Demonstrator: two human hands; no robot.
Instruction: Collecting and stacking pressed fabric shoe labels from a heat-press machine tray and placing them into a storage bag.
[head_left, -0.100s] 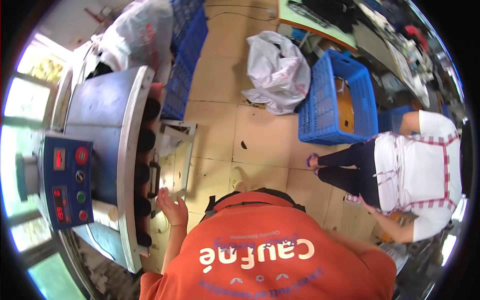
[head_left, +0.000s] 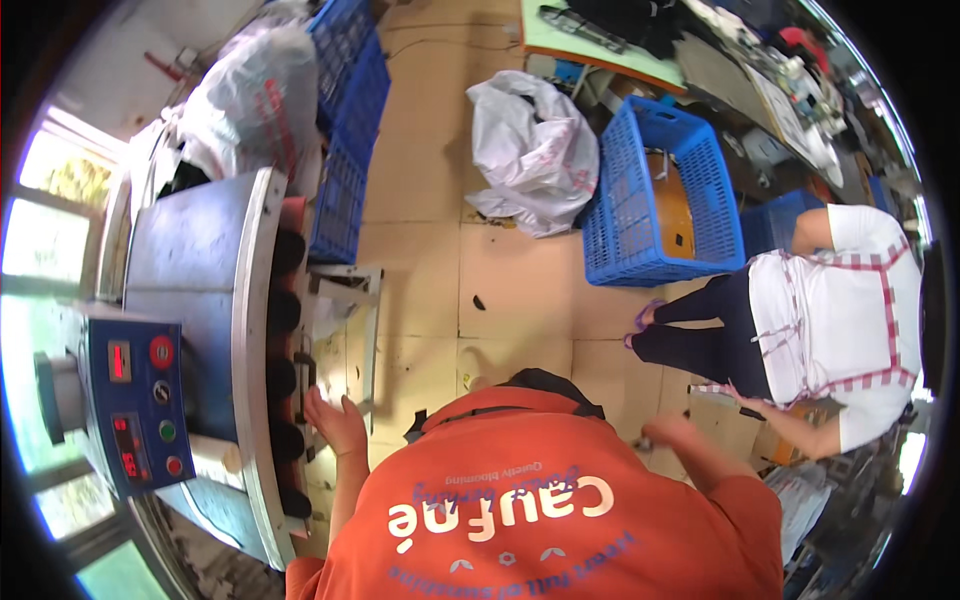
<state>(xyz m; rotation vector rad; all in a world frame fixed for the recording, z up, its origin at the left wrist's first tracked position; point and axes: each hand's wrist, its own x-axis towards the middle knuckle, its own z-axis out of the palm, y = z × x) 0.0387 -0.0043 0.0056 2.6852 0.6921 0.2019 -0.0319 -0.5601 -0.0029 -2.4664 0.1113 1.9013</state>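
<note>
The person's left hand (head_left: pixel 335 420) is spread wide, fingers apart and holding nothing, just beside the rim of a curved grey metal machine (head_left: pixel 205 290), close to the row of black rounded forms (head_left: pixel 284 375) that runs along that rim. About five of these black forms show down the machine's edge, with one reddish form (head_left: pixel 293 213) at the far end of the row. The right hand (head_left: pixel 668 432) hangs on the other side of the body, well apart from the machine, its fingers blurred, so whether it is spread or closed cannot be told; nothing shows in it. On the near left part of the machine sits a blue control box (head_left: pixel 135 405) with two small red number displays, one large round red button, and smaller round buttons in grey, green and red. Just beside the machine, on the floor side, stands a low grey metal stand (head_left: pixel 350 290). Beyond the machine lie a bulging white plastic sack (head_left: pixel 250 100) and a stack of blue plastic crates (head_left: pixel 345 130). Farther across the tan tiled floor (head_left: pixel 430 200) from the machine are a second crumpled white sack (head_left: pixel 535 150), a blue crate (head_left: pixel 650 200) holding something orange, and another person (head_left: pixel 820 320) in a white top and checked apron, bending over.
</note>
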